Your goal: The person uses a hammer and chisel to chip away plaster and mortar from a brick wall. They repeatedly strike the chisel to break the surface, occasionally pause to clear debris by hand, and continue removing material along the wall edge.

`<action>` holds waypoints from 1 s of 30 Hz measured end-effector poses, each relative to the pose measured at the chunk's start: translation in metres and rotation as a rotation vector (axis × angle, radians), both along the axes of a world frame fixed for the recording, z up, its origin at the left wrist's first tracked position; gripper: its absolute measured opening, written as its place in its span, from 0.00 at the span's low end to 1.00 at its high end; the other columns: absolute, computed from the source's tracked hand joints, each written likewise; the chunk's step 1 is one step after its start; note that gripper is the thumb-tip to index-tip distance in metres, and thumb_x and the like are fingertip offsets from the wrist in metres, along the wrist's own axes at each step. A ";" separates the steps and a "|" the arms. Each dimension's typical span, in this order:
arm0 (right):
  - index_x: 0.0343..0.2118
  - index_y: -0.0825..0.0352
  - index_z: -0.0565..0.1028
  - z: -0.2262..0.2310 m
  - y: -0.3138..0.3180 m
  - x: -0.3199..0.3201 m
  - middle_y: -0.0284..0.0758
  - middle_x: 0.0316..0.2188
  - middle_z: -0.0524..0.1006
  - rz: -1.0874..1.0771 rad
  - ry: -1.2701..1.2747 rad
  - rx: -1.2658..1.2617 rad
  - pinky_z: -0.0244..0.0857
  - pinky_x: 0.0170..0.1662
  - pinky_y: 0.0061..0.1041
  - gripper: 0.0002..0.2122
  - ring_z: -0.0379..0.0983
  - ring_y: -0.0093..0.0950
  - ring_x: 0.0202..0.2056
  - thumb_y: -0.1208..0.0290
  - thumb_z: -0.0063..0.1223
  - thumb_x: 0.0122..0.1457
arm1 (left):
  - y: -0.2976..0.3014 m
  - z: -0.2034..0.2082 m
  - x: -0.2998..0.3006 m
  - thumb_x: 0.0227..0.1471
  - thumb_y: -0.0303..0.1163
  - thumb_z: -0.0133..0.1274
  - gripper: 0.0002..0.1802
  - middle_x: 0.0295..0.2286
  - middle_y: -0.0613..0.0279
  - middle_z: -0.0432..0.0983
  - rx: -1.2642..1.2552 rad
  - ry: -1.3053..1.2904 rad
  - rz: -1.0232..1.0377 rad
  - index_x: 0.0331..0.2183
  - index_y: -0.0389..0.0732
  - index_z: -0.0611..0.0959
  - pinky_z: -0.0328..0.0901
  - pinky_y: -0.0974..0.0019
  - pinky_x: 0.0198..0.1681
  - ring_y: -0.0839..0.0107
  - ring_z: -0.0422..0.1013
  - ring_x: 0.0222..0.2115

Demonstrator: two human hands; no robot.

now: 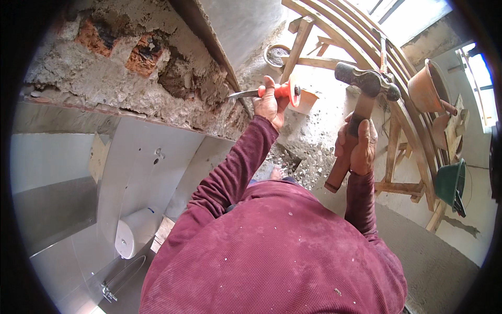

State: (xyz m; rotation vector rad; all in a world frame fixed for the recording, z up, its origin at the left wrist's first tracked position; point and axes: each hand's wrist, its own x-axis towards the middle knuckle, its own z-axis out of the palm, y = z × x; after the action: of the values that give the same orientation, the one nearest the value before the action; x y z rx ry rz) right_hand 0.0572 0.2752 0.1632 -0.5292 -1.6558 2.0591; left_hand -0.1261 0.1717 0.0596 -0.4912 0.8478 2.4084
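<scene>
My left hand [268, 109] is closed around a chisel [243, 94] with an orange-red hand guard. The chisel's tip points left, at the edge of a broken wall [209, 112] of rough mortar and exposed brick; I cannot tell whether it touches. In my right hand [362, 149] is a ball-peen hammer [368, 82], gripped by its thick wooden handle. Its dark metal head is raised to the right of the chisel, apart from it.
Broken rubble [311, 165] covers the floor below, near a bare foot. Long wooden planks [361, 39] on trestles curve along the right, with an orange bucket [426, 89] and a green bucket [449, 182]. A bucket of grey mix [276, 54] stands farther off. A white cylindrical tank [137, 233] is lower left.
</scene>
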 end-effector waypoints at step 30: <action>0.39 0.63 0.64 0.005 0.039 -0.065 0.31 0.14 0.65 0.268 -0.245 -0.030 0.56 0.09 0.20 0.16 0.60 0.21 0.08 0.53 0.35 0.63 | 0.017 -0.007 -0.029 0.48 0.50 0.54 0.22 0.26 0.59 0.75 0.000 0.039 0.124 0.29 0.39 0.72 0.75 0.67 0.31 0.69 0.75 0.26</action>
State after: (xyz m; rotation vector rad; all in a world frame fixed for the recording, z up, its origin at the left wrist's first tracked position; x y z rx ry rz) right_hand -0.0079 0.3142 0.1678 -0.6201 -1.9293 2.2871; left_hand -0.1553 0.1890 0.0529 -0.5119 0.8576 2.5385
